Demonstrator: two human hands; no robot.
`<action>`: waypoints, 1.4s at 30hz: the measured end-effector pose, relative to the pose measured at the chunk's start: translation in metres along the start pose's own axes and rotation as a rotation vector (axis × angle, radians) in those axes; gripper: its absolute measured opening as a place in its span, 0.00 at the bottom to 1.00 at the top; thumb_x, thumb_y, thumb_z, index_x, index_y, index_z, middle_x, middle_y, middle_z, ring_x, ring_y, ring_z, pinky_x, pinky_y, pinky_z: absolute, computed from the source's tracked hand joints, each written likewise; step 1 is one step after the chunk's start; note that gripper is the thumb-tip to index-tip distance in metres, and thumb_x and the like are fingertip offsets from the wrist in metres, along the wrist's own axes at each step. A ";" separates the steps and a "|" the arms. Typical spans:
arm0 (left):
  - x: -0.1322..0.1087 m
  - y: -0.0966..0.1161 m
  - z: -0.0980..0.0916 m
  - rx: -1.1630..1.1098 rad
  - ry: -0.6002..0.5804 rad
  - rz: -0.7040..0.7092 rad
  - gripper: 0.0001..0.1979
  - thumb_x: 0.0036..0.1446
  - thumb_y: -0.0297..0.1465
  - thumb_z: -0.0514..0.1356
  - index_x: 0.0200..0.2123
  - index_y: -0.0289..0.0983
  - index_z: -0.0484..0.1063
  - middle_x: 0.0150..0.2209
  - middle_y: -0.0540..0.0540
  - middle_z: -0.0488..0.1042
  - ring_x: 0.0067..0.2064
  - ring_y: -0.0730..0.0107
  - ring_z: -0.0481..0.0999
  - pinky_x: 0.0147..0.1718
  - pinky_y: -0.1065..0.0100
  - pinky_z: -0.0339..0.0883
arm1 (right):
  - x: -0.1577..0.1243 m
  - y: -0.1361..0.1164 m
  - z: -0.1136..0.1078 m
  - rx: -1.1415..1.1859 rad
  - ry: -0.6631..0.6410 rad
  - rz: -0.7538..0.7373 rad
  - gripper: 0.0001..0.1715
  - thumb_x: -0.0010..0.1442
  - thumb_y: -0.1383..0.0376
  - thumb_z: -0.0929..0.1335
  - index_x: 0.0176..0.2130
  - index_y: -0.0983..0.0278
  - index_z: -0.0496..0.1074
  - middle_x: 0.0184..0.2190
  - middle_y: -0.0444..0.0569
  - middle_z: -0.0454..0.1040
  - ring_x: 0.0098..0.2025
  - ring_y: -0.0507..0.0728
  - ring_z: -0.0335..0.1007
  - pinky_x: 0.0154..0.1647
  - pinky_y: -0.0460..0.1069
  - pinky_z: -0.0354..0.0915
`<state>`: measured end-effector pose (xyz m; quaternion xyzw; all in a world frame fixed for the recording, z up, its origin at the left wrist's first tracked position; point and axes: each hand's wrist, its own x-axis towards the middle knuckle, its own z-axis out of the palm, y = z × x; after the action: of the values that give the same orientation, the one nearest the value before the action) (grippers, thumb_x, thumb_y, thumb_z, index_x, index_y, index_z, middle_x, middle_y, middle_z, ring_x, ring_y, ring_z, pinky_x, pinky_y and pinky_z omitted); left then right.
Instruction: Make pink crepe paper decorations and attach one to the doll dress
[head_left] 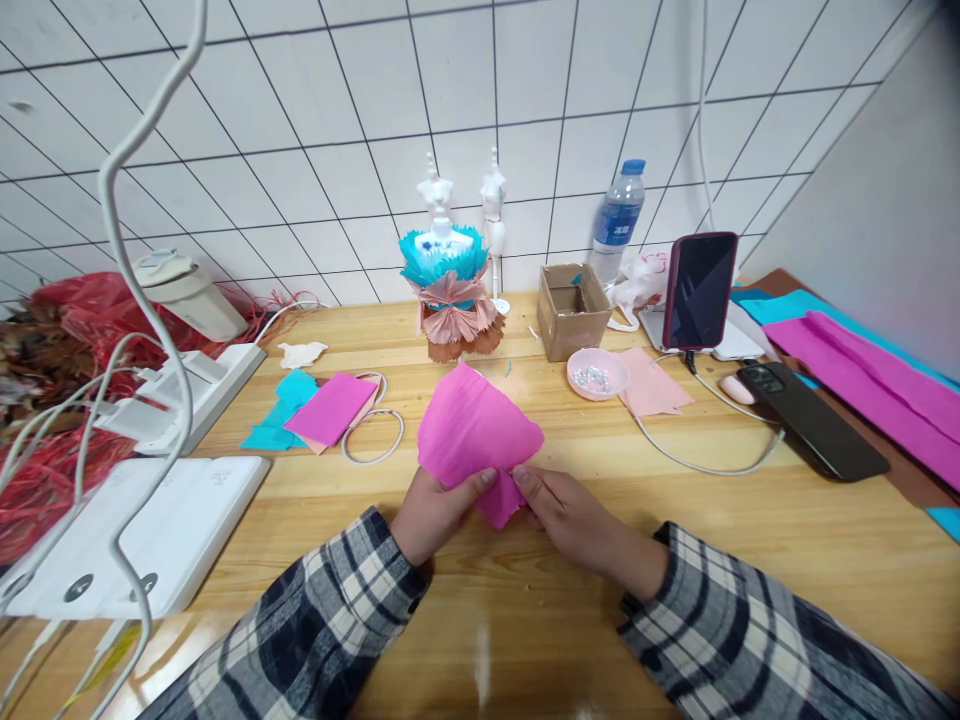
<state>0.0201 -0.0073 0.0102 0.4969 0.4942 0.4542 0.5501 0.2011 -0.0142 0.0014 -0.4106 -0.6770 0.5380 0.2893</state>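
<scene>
I hold a pink crepe paper piece [472,430] just above the wooden table [675,520], near its front middle. My left hand [435,510] pinches its lower left edge, thumb on top. My right hand [570,515] pinches the lower right corner, fingers closed under the paper. Behind the paper stands a small white mannequin [442,290] dressed in blue, pink and brown paper frills. A second bare mannequin [495,225] stands to its right.
Pink and blue paper pieces [315,415] and a cable loop [375,440] lie left. A cardboard box [574,310], bead dish [598,375], water bottle [619,220], propped phone [701,290], flat phone [810,420] and crepe sheets [870,380] sit right. White power devices [142,530] occupy the left.
</scene>
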 end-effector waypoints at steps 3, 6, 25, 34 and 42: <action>-0.001 0.002 0.000 0.040 -0.015 0.004 0.19 0.47 0.41 0.68 0.37 0.34 0.74 0.36 0.44 0.79 0.38 0.63 0.75 0.42 0.62 0.70 | 0.000 0.001 0.000 0.018 0.007 0.005 0.29 0.68 0.45 0.51 0.28 0.61 0.58 0.25 0.42 0.61 0.27 0.51 0.56 0.29 0.47 0.57; -0.002 0.005 0.000 0.099 -0.020 -0.002 0.19 0.46 0.41 0.69 0.37 0.34 0.74 0.35 0.44 0.78 0.37 0.63 0.75 0.41 0.62 0.70 | 0.000 0.001 0.000 0.018 0.009 0.007 0.29 0.67 0.44 0.51 0.27 0.61 0.57 0.24 0.42 0.60 0.27 0.52 0.56 0.29 0.47 0.57; -0.002 0.002 -0.003 0.117 -0.075 -0.003 0.19 0.46 0.41 0.68 0.37 0.34 0.74 0.36 0.44 0.79 0.38 0.61 0.76 0.41 0.60 0.71 | 0.000 -0.002 -0.001 0.014 -0.002 -0.019 0.29 0.69 0.46 0.51 0.27 0.61 0.59 0.24 0.42 0.61 0.26 0.51 0.57 0.31 0.47 0.57; -0.004 0.005 -0.001 0.139 -0.114 0.008 0.19 0.47 0.40 0.68 0.38 0.34 0.74 0.37 0.43 0.79 0.39 0.61 0.77 0.43 0.61 0.71 | 0.000 -0.001 0.000 -0.055 0.016 -0.042 0.27 0.70 0.49 0.51 0.28 0.61 0.59 0.25 0.43 0.63 0.28 0.52 0.58 0.31 0.48 0.57; -0.001 0.001 -0.002 0.150 -0.114 0.082 0.18 0.51 0.41 0.66 0.39 0.33 0.73 0.37 0.44 0.78 0.38 0.62 0.76 0.42 0.62 0.71 | -0.001 -0.001 0.003 -0.048 0.042 -0.039 0.28 0.70 0.49 0.51 0.27 0.61 0.59 0.25 0.43 0.65 0.28 0.52 0.60 0.32 0.47 0.58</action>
<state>0.0181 -0.0076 0.0114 0.5816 0.4738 0.4089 0.5196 0.1989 -0.0162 0.0014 -0.4154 -0.6914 0.5071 0.3038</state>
